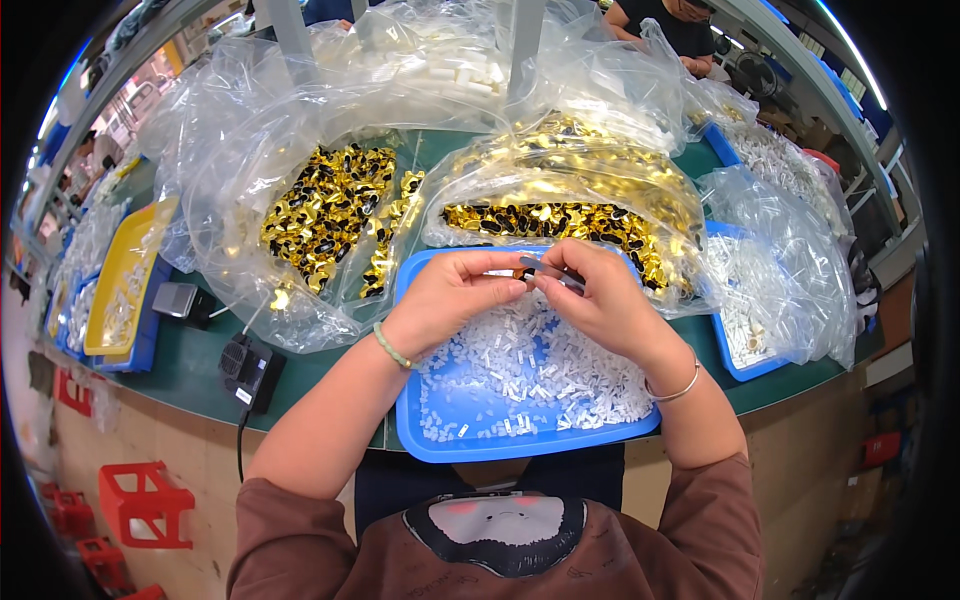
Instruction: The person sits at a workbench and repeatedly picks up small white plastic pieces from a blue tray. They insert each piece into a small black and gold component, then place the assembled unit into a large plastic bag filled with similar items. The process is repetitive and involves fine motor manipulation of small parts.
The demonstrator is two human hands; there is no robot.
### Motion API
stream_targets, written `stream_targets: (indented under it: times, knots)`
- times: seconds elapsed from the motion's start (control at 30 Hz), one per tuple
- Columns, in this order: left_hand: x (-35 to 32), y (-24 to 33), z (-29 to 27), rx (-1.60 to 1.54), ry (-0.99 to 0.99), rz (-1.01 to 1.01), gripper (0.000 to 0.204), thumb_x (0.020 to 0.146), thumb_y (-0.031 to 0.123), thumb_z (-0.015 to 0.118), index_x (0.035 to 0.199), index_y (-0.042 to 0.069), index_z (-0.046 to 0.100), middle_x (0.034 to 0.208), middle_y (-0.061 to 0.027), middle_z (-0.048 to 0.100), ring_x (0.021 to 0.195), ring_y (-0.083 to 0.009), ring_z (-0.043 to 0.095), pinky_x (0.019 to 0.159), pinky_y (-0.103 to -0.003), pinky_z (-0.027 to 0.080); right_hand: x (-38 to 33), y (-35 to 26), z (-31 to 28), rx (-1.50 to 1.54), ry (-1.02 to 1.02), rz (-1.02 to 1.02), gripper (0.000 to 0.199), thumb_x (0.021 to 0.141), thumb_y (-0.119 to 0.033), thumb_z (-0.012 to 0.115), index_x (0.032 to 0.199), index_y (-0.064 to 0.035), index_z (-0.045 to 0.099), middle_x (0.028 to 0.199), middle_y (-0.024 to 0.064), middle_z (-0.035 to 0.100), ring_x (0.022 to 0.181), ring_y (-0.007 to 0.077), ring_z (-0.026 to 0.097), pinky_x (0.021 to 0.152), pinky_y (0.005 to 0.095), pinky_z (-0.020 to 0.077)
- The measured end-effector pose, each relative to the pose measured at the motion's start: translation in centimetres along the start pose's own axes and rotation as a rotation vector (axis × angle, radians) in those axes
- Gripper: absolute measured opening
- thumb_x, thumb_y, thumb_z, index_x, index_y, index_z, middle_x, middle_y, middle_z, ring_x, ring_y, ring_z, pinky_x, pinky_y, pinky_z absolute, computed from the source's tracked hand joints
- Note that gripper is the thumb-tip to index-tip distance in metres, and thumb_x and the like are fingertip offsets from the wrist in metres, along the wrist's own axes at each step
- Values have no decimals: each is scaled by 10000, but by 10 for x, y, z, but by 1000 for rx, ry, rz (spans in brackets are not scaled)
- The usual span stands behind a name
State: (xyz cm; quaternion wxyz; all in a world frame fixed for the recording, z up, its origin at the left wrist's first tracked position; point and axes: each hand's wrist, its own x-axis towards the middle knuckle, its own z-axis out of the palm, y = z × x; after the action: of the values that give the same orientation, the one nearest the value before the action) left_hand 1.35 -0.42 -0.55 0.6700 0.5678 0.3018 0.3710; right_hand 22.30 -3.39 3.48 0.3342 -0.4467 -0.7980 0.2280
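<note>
Brown sweatshirt (pixel 500 550) with a dark face print fills six o'clock, forearms rising from it toward centre. Blue tray (pixel 420 430) lies just past the chest, heaped with small white plastic pieces (pixel 530 370), thickest toward four o'clock. Left hand (pixel 455 295), green bead bracelet (pixel 392 347) at the wrist, hovers over the tray's far half, fingers curled, thumb and forefinger pinched on a small dark-and-gold part (pixel 522 272). Right hand (pixel 600 300), thin bangle (pixel 675 390) at the wrist, meets it fingertip to fingertip, closed around grey tweezers (pixel 552 272) whose tips touch the same part. Held part sits at dead centre, above the tray, between both sets of fingertips.

Beyond the hands at twelve o'clock, clear plastic bag (pixel 590 190) holding a band of gold foil pieces (pixel 560 220); at eleven o'clock, second open bag with another gold heap (pixel 320 210). At three o'clock, bagged white parts in another blue tray (pixel 745 365). At nine o'clock, yellow tray (pixel 125 260) over blue bins, small grey box (pixel 175 298), black power adapter (pixel 250 372) on the green tabletop (pixel 190 370). At seven o'clock, red stools (pixel 145 505) on the floor. At one o'clock, another person (pixel 665 25) in dark clothing behind the bags.
</note>
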Motion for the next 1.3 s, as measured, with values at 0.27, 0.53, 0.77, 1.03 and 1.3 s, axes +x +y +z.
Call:
stream_targets:
  times: [0.27,0.53,0.77,1.03,1.3]
  knots:
    - [-1,4,3,36,-16,0,343,882,44,660,1219,-9,623,1136,-59,664,991,-94,626,891,-233,498,-1,-2,4,-172,70,-88,137,813,-109,664,872,-8,592,805,139,618,729,317,619,635,386,485]
    - [0,3,4,40,-5,30,327,877,35,661,1197,-24,627,1123,-72,668,992,-102,631,880,-234,505,0,5,11,-230,109,-96,136,803,-99,678,871,-14,596,802,127,615,706,282,616,611,356,485]
    - [3,-4,2,-6,36,34,281,873,41,677,1141,-38,642,1073,-73,680,955,-102,646,849,-228,522,2,5,14,-142,132,-38,143,817,-130,665,834,-3,601,775,148,620,711,330,614,623,402,475]
    - [2,0,2,71,88,19,282,852,42,706,1114,-45,647,1068,-92,685,972,-125,654,867,-241,523,2,7,20,-136,131,28,142,847,-125,662,862,5,607,768,120,615,647,228,570,586,334,449]
    - [1,2,3,76,85,7,276,856,39,698,1114,-44,644,1079,-96,684,992,-129,649,890,-245,509,3,6,21,-117,180,53,140,810,-124,676,808,0,612,729,118,623,630,227,580,574,338,455]
